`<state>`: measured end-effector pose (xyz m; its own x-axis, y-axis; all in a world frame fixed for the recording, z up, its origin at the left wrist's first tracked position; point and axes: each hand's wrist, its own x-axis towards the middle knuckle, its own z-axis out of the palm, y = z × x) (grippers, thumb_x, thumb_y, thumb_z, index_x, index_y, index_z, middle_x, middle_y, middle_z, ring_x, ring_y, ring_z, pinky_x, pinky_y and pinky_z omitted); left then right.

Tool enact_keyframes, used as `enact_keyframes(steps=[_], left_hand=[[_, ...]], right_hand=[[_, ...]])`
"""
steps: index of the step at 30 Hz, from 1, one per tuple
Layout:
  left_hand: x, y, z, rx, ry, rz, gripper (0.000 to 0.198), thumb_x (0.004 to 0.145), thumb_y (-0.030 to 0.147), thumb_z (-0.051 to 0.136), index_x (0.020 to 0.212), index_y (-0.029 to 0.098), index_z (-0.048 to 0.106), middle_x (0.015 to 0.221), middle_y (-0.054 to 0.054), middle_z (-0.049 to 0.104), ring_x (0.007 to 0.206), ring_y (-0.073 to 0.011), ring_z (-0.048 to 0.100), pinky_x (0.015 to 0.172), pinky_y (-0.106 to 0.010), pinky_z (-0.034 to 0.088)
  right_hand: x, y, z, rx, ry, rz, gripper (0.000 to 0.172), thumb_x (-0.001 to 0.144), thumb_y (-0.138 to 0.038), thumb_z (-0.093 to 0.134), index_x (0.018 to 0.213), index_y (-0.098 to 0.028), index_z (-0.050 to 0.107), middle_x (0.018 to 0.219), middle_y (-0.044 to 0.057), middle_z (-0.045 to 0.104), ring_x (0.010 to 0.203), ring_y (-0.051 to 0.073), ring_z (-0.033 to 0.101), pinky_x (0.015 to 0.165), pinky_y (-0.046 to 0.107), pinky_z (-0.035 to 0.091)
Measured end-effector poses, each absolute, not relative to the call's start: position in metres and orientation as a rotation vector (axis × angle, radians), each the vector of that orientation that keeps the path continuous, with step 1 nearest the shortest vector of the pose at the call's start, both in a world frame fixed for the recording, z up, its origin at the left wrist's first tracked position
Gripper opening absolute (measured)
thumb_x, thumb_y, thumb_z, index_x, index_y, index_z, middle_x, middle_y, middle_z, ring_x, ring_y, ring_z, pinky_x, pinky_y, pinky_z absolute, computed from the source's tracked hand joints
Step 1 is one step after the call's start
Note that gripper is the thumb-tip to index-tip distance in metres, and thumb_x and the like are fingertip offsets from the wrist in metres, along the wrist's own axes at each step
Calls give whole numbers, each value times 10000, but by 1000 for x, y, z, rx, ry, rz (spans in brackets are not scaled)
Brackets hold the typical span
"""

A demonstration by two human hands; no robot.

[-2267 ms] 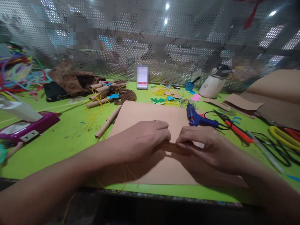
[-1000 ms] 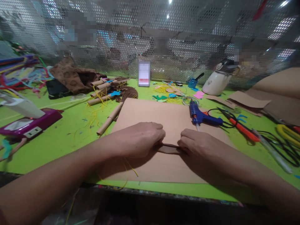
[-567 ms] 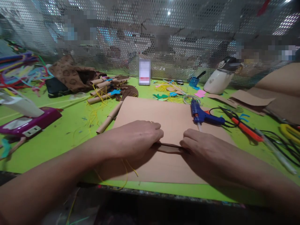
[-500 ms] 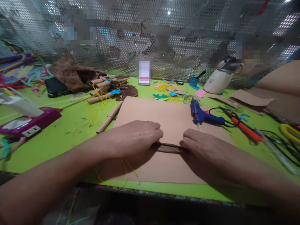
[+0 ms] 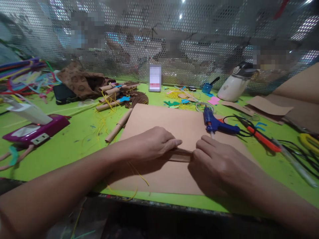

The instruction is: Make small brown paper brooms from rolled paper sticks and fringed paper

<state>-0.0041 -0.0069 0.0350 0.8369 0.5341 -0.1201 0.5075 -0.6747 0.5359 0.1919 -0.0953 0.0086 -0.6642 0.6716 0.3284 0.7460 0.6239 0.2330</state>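
Between my two hands a narrow strip of folded brown paper [image 5: 181, 155] is stretched, with layered edges showing along its top. My left hand [image 5: 156, 142] pinches its left end, thumb lying along the upper edge. The right end is gripped by the curled fingers of my right hand [image 5: 213, 154]. Under both hands lies a large sheet of light brown paper [image 5: 159, 116]. A blue hot glue gun [image 5: 216, 124] rests on the sheet's right side, just beyond my right hand. Yellow strings [image 5: 139, 174] hang below my left wrist.
On the green table [image 5: 82, 139], rolled paper tubes [image 5: 112, 94] and a pleated brown fan [image 5: 139, 99] lie back left. A purple power strip [image 5: 37, 131] sits left. An orange cutter [image 5: 264, 139], yellow-handled scissors [image 5: 309, 142] and a white bottle [image 5: 233, 84] stand or lie right. A phone [image 5: 155, 78] leans at the back.
My left hand has shifted slightly right and its thumb now extends along the strip's top edge. The layered edges of the folded paper show more clearly. My right hand keeps its grip.
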Motion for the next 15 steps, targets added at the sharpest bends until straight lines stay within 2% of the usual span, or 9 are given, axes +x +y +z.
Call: enact_keyframes(steps=[5, 11, 15], left_hand=[[-4, -10, 37, 2225, 812, 0, 455, 904, 453, 373, 636, 143, 570, 565, 28, 427, 535, -99, 372, 505, -233, 267], [-4, -8, 31, 2203, 816, 23, 314, 860, 374, 463, 825, 156, 686, 660, 9, 589, 593, -116, 462, 542, -227, 328], [-3, -8, 30, 2229, 809, 30, 314, 871, 378, 467, 836, 158, 688, 666, 4, 613, 597, -115, 482, 537, -223, 331]], right_hand=[[190, -95, 20, -1102, -2589, -558, 292, 812, -35, 400, 594, -166, 543, 608, 85, 467, 600, 197, 362, 513, 335, 295], [187, -95, 15, -1190, -2520, -489, 274, 776, -68, 451, 543, -210, 474, 584, 51, 419, 591, 192, 349, 530, 353, 270], [192, -94, 20, -1311, -2447, -132, 200, 845, -135, 498, 661, -180, 561, 748, 70, 532, 705, 183, 465, 599, 319, 350]])
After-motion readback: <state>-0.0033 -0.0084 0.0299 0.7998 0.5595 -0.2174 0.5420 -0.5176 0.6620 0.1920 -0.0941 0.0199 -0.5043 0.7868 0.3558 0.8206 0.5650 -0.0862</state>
